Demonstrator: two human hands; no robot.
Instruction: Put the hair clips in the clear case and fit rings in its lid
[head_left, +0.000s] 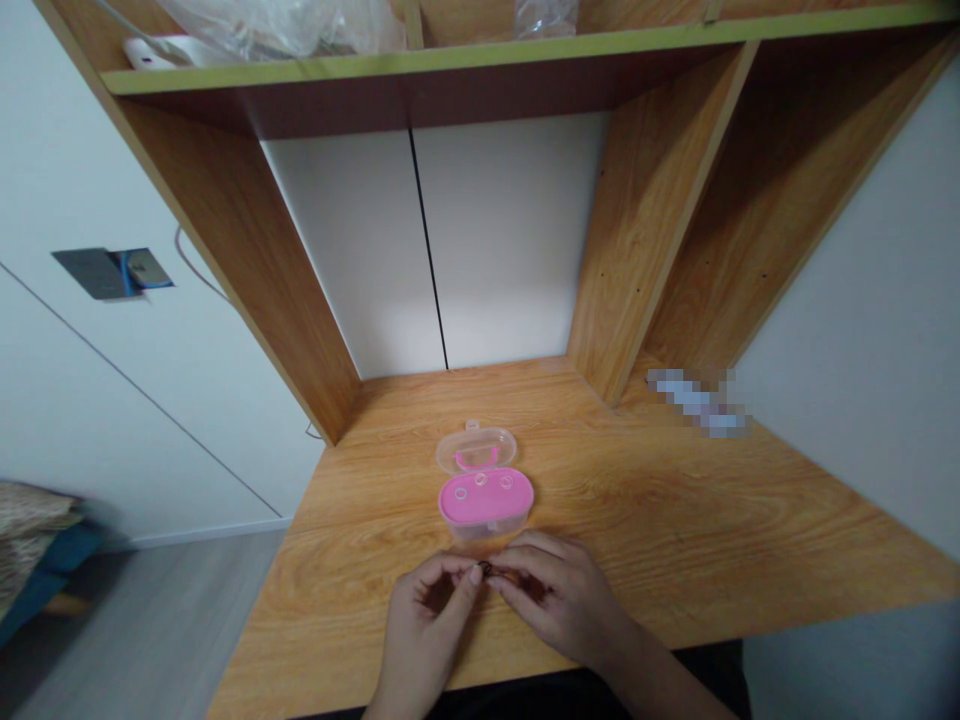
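Note:
Between my two hands, low in the middle of the head view, is a small dark loop [485, 569], like a hair tie; its exact kind is too small to make out. My left hand [433, 612] pinches it from the left with thumb and forefinger. From the right, the fingertips of my right hand [555, 590] close on it as well. Just beyond the fingers stands a clear plastic box [469, 530] with a pink tray [480, 505] in its top. Several thin, pale rings lie on the tray. Its clear lid [476, 450] is tipped back, showing a pink handle.
The box and both hands are over a wooden desk [360, 540]. Upright wooden panels [637, 230] and an overhead shelf [450, 62] holding plastic bags frame the back. A blurred, pale object [697, 403] lies at the right rear. The desk's front edge runs close to my body.

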